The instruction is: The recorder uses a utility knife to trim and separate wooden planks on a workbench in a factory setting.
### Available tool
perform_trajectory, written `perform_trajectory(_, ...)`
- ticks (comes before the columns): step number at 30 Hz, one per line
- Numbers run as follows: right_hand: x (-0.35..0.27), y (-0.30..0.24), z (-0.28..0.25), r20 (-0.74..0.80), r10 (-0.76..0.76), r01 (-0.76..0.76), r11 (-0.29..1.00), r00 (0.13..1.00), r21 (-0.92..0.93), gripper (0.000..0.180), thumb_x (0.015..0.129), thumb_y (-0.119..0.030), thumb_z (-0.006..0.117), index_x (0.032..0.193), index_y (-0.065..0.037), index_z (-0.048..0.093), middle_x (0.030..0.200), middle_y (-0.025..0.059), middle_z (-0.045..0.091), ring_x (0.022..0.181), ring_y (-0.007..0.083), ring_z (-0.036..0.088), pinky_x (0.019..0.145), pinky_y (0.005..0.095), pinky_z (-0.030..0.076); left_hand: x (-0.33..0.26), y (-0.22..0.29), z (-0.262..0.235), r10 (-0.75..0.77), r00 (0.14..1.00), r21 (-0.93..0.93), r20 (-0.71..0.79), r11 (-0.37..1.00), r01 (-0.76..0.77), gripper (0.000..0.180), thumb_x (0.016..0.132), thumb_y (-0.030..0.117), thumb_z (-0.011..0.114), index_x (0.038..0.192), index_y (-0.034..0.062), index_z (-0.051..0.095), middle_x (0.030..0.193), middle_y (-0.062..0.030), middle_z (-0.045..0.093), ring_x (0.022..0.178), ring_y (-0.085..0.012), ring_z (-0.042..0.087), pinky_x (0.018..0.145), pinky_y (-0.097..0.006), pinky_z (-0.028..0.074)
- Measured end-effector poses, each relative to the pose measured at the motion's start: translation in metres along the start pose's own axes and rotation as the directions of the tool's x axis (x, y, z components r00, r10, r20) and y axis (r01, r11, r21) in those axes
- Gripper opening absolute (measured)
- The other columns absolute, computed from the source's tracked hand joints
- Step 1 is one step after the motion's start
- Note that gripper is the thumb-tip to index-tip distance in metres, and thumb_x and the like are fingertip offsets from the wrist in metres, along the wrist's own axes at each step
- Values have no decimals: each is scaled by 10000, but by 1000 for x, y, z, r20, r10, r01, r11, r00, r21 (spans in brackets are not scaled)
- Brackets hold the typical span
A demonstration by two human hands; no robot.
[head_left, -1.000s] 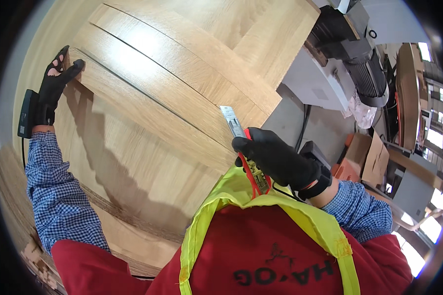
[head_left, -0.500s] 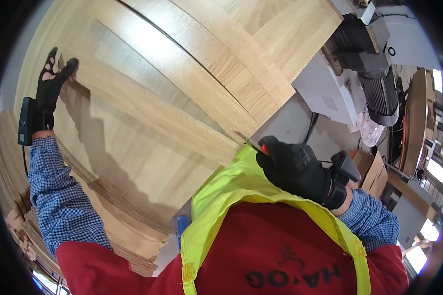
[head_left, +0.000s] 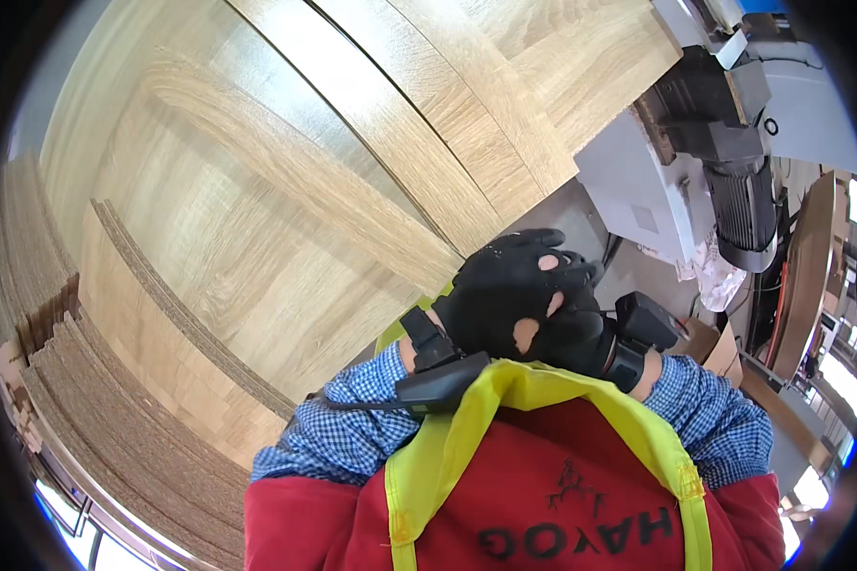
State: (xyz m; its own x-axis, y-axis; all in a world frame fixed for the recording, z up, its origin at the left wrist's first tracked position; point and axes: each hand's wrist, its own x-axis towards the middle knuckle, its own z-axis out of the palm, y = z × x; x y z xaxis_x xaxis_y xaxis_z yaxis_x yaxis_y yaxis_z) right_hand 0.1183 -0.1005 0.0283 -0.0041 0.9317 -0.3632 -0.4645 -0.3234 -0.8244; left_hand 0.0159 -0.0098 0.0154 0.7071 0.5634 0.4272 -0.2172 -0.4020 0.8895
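My left hand (head_left: 514,295), in a black glove with holes that bare some skin, lies across my right hand near the panel's front corner. Its fingers are bent together; whatever they close on is hidden. Beneath it my right hand (head_left: 586,347), also black-gloved, is curled and mostly covered, so its contents do not show. Just beyond the hands lies a long wood-grain strip (head_left: 305,181) with its near end beside my left hand. It rests on a large light oak-coloured panel (head_left: 229,247). More wood-grain boards (head_left: 448,124) lie past it.
Stacked particleboard panels (head_left: 133,419) with rough brown edges stand at left. A grey machine housing (head_left: 633,186) with a black ribbed motor (head_left: 741,209) is at right. Crumpled clear plastic (head_left: 719,276) hangs under the motor. A yellow apron (head_left: 419,457) covers my front.
My left hand has left the strip's far end and come back onto my right hand. The red-tipped thing earlier in my right hand is now out of sight. The view has shifted slightly.
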Motion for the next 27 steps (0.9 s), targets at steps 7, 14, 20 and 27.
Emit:
perform_trajectory(7, 2, 16, -26, 114, -39, 82, 914, 993, -396, 205, 867, -39, 600, 1071, -58, 616, 1035, 72, 639, 950, 179, 617, 829, 299, 493, -8, -14, -3, 42, 995, 67, 89, 997, -48, 168, 775, 193, 683, 901, 83, 662, 915, -110, 677, 864, -314, 659, 925, -421, 493)
perform_trajectory(14, 12, -15, -2, 221, -75, 198, 763, 972, -615, 213, 889, -39, 567, 1095, -62, 615, 1085, 84, 627, 1006, 187, 604, 882, 309, 480, -12, -10, 0, -5, 1000, -40, -15, 999, 4, 121, 752, 145, 688, 855, 92, 653, 843, -80, 667, 801, -303, 654, 912, -427, 491)
perform_trajectory(20, 7, 2, -4, 189, -107, 207, 723, 976, -659, 193, 875, -42, 588, 1063, -64, 621, 1038, 86, 637, 957, 197, 617, 843, 315, 492, -12, -6, -1, -30, 999, -78, 42, 996, 33, 91, 750, 146, 713, 802, 94, 659, 825, -75, 672, 783, -285, 666, 910, -444, 489)
perform_trajectory(27, 12, 4, 0, 198, -137, 232, 748, 971, -622, 170, 859, -46, 611, 1026, -66, 629, 983, 88, 648, 900, 208, 631, 797, 321, 506, -29, -24, 3, -26, 995, -12, 97, 1000, 28, 297, 809, 256, 734, 1017, 50, 684, 945, -130, 693, 917, -311, 669, 963, -458, 469)
